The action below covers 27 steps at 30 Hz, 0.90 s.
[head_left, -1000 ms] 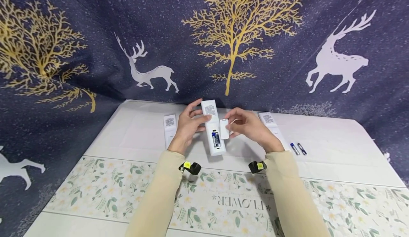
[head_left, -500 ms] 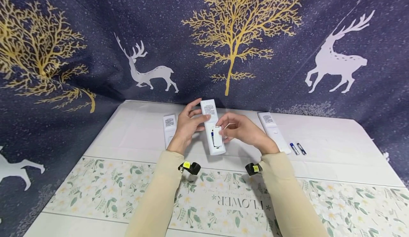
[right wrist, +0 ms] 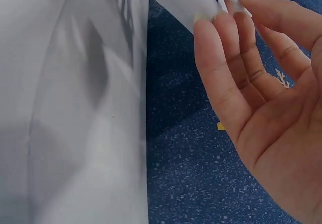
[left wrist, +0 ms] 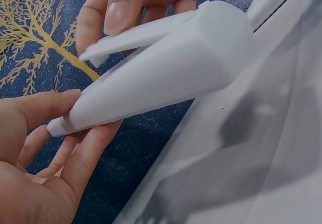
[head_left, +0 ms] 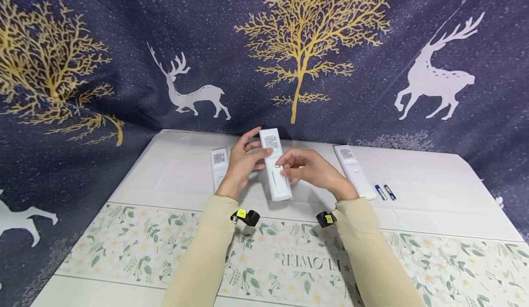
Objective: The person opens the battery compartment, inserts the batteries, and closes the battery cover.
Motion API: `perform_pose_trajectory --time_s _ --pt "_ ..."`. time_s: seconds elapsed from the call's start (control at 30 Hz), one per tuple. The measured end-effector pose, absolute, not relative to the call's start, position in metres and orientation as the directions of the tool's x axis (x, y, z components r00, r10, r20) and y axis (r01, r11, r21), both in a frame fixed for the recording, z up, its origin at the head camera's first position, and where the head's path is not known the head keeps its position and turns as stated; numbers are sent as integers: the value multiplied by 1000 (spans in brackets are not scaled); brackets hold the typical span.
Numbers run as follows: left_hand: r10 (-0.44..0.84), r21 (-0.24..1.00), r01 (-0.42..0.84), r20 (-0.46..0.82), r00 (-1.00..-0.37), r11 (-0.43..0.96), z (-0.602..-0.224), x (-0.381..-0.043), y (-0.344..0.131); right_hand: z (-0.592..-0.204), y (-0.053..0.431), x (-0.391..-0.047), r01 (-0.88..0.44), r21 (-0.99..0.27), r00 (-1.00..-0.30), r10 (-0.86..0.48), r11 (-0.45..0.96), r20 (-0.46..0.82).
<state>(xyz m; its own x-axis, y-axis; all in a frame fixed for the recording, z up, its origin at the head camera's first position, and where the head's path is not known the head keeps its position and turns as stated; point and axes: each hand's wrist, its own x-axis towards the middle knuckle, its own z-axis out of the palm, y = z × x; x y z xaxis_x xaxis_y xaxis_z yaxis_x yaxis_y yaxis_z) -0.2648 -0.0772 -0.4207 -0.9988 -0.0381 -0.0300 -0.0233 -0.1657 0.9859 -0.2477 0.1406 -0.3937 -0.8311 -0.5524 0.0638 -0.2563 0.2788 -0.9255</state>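
My left hand [head_left: 247, 162] grips a white remote control [head_left: 271, 159] by its far half, thumb on the back and fingers beneath. The remote's back faces up, its printed label showing. With thumb and fingertips my right hand [head_left: 310, 169] pinches the white battery cover [head_left: 280, 180] over the compartment in the remote's near half. In the left wrist view the cover [left wrist: 146, 30] meets the remote [left wrist: 151, 83] at its near end and stands tilted up at the other. The batteries inside are hidden in the head view.
A second white remote [head_left: 219, 162] lies left of my left hand, partly covered by it. Another remote [head_left: 353, 169] lies to the right, back up. Beside it are two blue-and-silver batteries [head_left: 385, 192]. A dark printed cloth [head_left: 339, 100] hangs behind the white table.
My right hand has moved left with the battery cover, from beside the remote to over its battery compartment. The batteries that showed before are now covered. My left hand has barely moved.
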Motion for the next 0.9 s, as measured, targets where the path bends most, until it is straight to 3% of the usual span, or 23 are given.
perform_pose_trajectory --time_s 0.27,0.57,0.9 --pt "-34 986 -27 -33 -999 -167 -421 -264 -77 -399 140 -251 -311 -903 -883 -441 297 159" --pt "-28 986 -22 -27 -999 -165 -419 -264 -77 -410 134 -256 -179 -946 -895 -443 271 43" --pt "-18 987 -21 -24 -1000 -156 -420 -264 -76 -412 133 -256 -180 -945 -889 -455 275 37"
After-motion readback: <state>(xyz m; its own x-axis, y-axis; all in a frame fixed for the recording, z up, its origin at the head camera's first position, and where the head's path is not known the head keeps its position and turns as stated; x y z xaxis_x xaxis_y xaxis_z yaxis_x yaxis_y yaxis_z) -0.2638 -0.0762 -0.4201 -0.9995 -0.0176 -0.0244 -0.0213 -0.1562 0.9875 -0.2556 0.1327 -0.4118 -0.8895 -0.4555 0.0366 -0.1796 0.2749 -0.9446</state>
